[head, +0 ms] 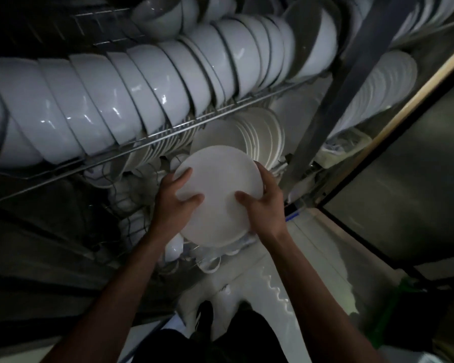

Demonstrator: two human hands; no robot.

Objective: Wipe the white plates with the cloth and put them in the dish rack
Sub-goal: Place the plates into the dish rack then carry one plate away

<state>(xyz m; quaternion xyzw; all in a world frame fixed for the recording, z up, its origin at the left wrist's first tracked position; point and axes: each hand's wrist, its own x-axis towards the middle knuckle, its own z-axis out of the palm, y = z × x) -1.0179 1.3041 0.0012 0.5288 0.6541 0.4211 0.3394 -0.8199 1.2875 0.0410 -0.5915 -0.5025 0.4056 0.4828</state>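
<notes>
The dish rack (168,132) fills the view, bowls (116,95) above and a row of standing plates (257,132) below. Just in front of that row, a white plate (218,197) is held tilted, the left hand (176,203) and right hand (262,200) gripping opposite rims, fingers (192,199) curled over its face. No cloth shows.

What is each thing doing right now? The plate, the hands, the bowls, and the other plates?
Plate: held up by both hands, just in front of the lower rack.
Left hand: fingers curled on the plate's left edge.
Right hand: fingers curled on its right edge.
Bowls: standing on edge in a row on the upper rack.
Racked plates: standing on edge below the bowls.
</notes>
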